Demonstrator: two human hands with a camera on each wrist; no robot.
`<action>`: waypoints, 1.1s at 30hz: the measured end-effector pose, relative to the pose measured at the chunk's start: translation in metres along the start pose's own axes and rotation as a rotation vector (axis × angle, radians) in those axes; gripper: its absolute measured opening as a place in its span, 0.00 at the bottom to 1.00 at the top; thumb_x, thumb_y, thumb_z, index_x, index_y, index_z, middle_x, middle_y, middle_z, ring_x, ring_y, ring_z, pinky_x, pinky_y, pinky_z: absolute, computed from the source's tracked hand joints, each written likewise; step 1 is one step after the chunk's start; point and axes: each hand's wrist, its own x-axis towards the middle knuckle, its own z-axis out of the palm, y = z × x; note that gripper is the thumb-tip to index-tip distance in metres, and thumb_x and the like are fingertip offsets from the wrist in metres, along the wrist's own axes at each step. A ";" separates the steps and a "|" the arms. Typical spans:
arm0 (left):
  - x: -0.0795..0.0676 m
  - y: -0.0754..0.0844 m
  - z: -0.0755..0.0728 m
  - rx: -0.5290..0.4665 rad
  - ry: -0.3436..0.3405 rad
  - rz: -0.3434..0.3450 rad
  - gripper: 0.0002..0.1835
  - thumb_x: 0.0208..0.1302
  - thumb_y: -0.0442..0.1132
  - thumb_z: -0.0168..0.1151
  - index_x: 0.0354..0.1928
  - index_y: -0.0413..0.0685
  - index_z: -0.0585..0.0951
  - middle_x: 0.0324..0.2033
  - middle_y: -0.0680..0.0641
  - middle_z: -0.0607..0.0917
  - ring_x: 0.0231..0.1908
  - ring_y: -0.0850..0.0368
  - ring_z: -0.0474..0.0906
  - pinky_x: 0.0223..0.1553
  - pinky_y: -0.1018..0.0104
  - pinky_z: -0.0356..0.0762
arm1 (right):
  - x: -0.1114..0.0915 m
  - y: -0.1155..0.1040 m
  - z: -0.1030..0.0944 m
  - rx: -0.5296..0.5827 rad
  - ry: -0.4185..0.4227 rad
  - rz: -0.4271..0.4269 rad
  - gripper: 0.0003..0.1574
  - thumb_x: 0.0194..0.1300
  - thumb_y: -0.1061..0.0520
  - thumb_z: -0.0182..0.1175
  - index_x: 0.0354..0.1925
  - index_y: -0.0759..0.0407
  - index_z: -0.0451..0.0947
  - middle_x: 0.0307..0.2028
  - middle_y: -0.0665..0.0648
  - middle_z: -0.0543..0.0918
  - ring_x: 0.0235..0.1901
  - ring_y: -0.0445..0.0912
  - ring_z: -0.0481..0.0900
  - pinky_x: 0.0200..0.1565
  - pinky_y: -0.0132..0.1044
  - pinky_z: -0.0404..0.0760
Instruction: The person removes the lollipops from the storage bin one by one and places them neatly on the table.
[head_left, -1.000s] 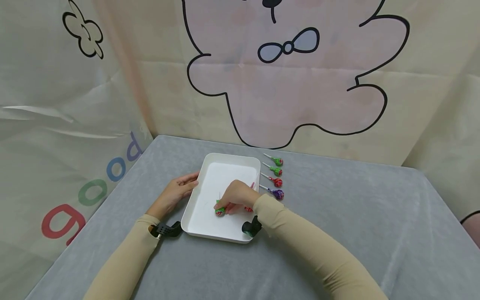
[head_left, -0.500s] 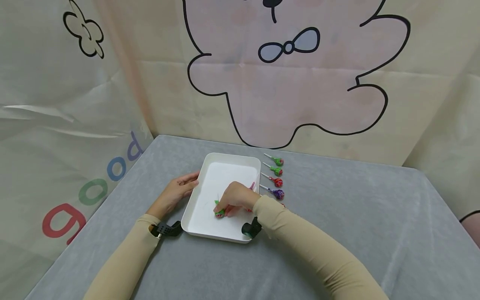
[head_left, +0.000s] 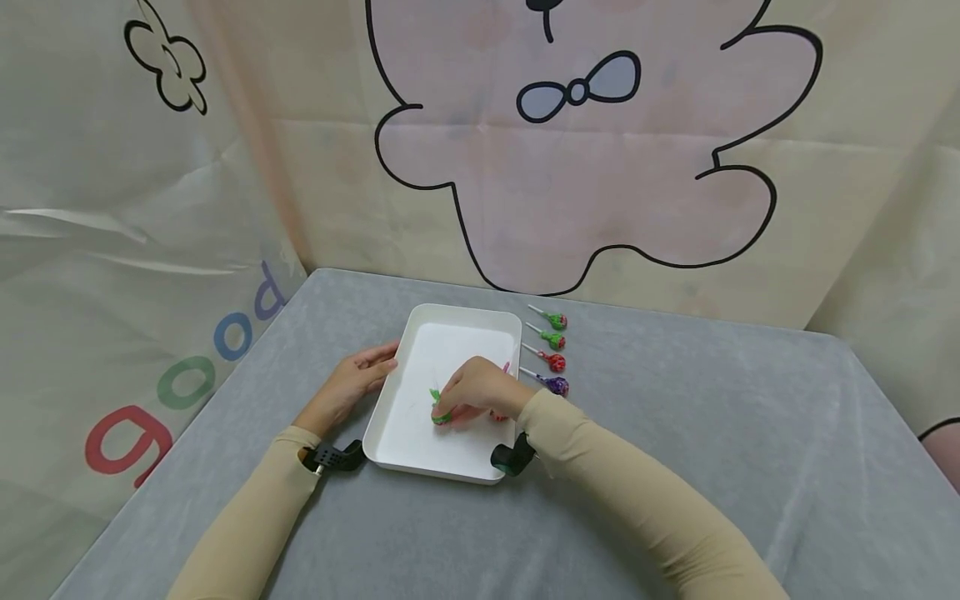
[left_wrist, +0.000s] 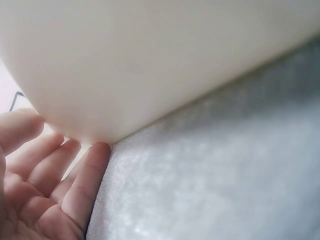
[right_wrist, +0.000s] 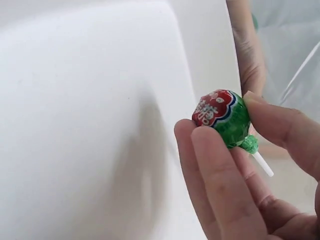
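My right hand (head_left: 480,390) reaches over the white tray (head_left: 420,454) and pinches a lollipop (right_wrist: 227,117) in a green and red wrapper by its round head. In the right wrist view the thumb is on one side and the fingertips on the other, with the white stick pointing away below. Relaxed fingers of my left hand (head_left: 348,387) touch the outer left wall of the tray; the left wrist view shows the fingertips along that wall. Partly hidden under my right hand, a red-wrapped lollipop (head_left: 497,416) lies in the tray.
Right of the tray, a column of lollipops lies on the grey cloth: a green one (head_left: 557,320), another green one (head_left: 556,341), a red one (head_left: 556,362) and a purple one (head_left: 556,386). A printed curtain (head_left: 600,200) hangs behind the table.
The right hand and the green lollipop in its grip have shifted slightly within the tray, the wrist moving a little right. My left hand has stayed at the tray's side.
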 end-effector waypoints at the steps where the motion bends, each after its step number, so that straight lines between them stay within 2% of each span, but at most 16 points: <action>1: 0.000 0.000 0.000 0.000 0.000 0.000 0.32 0.73 0.47 0.59 0.73 0.42 0.65 0.71 0.38 0.69 0.59 0.61 0.76 0.54 0.73 0.78 | -0.002 0.000 -0.001 -0.009 0.009 -0.002 0.08 0.53 0.56 0.76 0.31 0.59 0.88 0.27 0.52 0.89 0.24 0.39 0.84 0.31 0.28 0.79; 4: 0.001 0.000 0.001 -0.011 -0.003 0.004 0.32 0.73 0.46 0.58 0.73 0.41 0.65 0.70 0.38 0.69 0.57 0.65 0.76 0.53 0.75 0.78 | -0.008 0.000 -0.006 -0.014 0.030 -0.001 0.10 0.53 0.54 0.76 0.32 0.57 0.88 0.29 0.51 0.90 0.27 0.39 0.84 0.33 0.29 0.77; 11: 0.001 0.001 0.001 -0.011 -0.004 0.002 0.32 0.73 0.47 0.59 0.73 0.42 0.65 0.71 0.38 0.69 0.56 0.68 0.76 0.53 0.76 0.78 | -0.025 0.005 -0.024 0.120 0.014 -0.010 0.11 0.56 0.57 0.74 0.37 0.62 0.87 0.32 0.56 0.90 0.32 0.45 0.89 0.41 0.36 0.86; 17: 0.002 0.000 0.001 -0.009 0.007 -0.010 0.32 0.72 0.47 0.60 0.73 0.42 0.66 0.70 0.38 0.71 0.53 0.70 0.78 0.52 0.75 0.79 | -0.041 0.018 -0.037 0.185 0.049 -0.034 0.11 0.56 0.60 0.72 0.40 0.63 0.87 0.32 0.56 0.90 0.33 0.48 0.87 0.45 0.43 0.87; 22: 0.002 0.000 0.002 -0.010 0.009 -0.018 0.32 0.72 0.46 0.60 0.73 0.43 0.67 0.70 0.40 0.71 0.54 0.68 0.78 0.51 0.75 0.79 | -0.058 0.028 -0.046 0.214 0.069 -0.080 0.13 0.58 0.62 0.72 0.42 0.65 0.87 0.39 0.58 0.89 0.37 0.50 0.88 0.47 0.46 0.87; 27: 0.003 0.000 0.002 -0.002 0.015 -0.024 0.33 0.71 0.48 0.60 0.73 0.44 0.66 0.70 0.41 0.71 0.58 0.64 0.76 0.52 0.75 0.79 | -0.076 0.038 -0.059 0.201 0.112 -0.111 0.17 0.58 0.59 0.71 0.47 0.63 0.87 0.47 0.58 0.86 0.40 0.47 0.88 0.50 0.45 0.86; 33: 0.002 0.001 0.002 0.006 0.012 -0.026 0.33 0.72 0.48 0.59 0.73 0.44 0.66 0.71 0.41 0.70 0.57 0.66 0.76 0.52 0.75 0.79 | -0.094 0.048 -0.067 0.127 0.134 -0.115 0.19 0.59 0.57 0.70 0.49 0.62 0.86 0.44 0.57 0.88 0.40 0.48 0.88 0.47 0.44 0.86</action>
